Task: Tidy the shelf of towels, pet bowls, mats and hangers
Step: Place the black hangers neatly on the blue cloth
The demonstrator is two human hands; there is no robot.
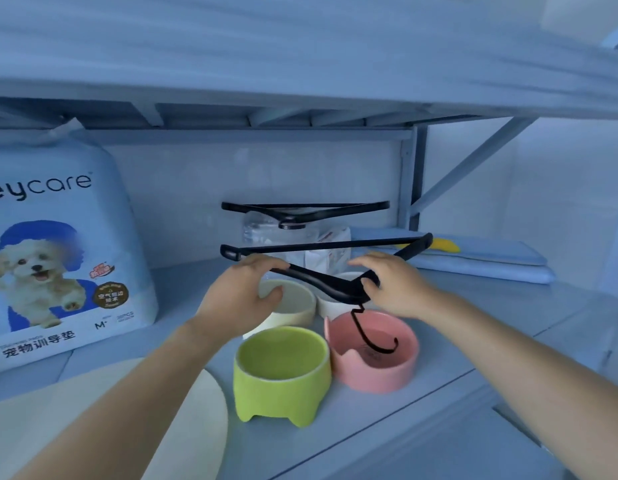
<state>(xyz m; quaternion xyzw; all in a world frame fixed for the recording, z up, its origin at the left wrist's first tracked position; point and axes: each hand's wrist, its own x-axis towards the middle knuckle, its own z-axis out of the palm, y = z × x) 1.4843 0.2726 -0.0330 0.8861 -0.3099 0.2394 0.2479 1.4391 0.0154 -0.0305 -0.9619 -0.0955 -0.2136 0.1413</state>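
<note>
I hold a black hanger (321,244) flat above the bowls, its hook dangling over the pink bowl (373,351). My left hand (245,292) grips its left arm, and my right hand (390,282) grips it near the neck. A second black hanger (305,208) lies on a clear plastic pack (262,233) at the back. Below my hands stand a green footed bowl (283,372), a cream bowl (293,306) and a white bowl (335,306), partly hidden by the hanger.
A large pack of pet training pads (58,244) stands at the left. Folded blue mats (480,261) with a yellow patch lie at the back right. A cream round mat (103,410) lies at the front left. The upper shelf (300,81) hangs low overhead.
</note>
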